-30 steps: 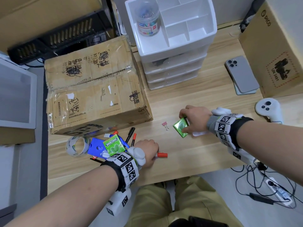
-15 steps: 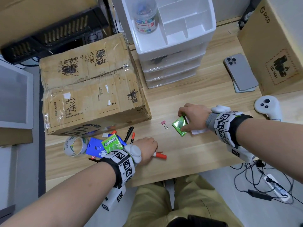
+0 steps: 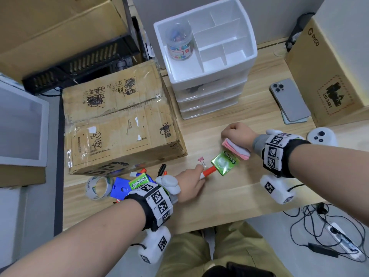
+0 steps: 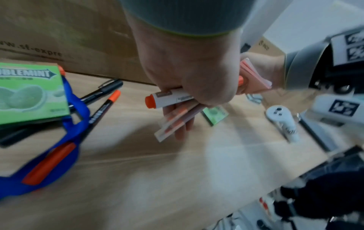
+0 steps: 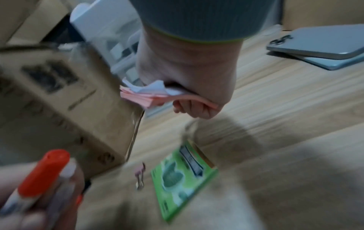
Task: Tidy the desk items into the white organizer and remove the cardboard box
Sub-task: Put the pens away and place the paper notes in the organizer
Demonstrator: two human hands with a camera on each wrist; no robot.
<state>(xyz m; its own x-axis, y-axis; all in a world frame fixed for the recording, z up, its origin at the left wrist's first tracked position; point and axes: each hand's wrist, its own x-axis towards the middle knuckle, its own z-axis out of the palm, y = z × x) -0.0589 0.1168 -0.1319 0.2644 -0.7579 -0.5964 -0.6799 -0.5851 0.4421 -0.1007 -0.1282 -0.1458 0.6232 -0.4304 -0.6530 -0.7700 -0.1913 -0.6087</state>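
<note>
- Fingers of the left hand [image 3: 191,183] are curling round an orange-capped marker [image 4: 167,99] and other pens, nearest the worktop's [image 3: 229,198] front edge.
- The right hand [image 3: 237,134] is gripping pink sticky notes [image 3: 236,148], beyond the gum pack [image 3: 224,162].
- The cardboard box [image 3: 119,124] is sitting left of the gum pack.
- The white organizer [image 3: 205,56] is standing farthest back.
</note>
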